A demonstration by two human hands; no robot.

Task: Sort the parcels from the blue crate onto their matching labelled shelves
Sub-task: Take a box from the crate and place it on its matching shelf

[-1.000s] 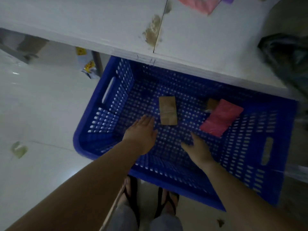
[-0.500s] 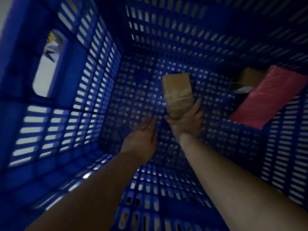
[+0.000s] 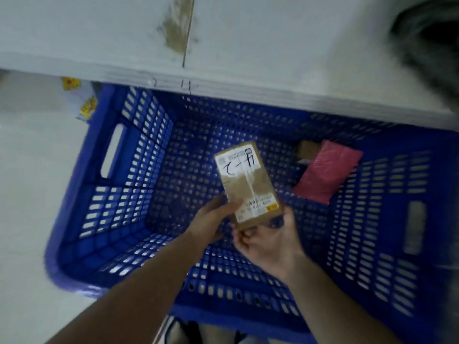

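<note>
L hand (image 3: 211,219) pinches, R hand (image 3: 269,242) cups only the brown parcel's (image 3: 248,184) 6 o'clock end, so you may drop it into the blue crate (image 3: 129,202).

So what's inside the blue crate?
A pink parcel lies in the blue crate, hiding part of a small brown box. The left hand and right hand hold a labelled parcel above.
</note>
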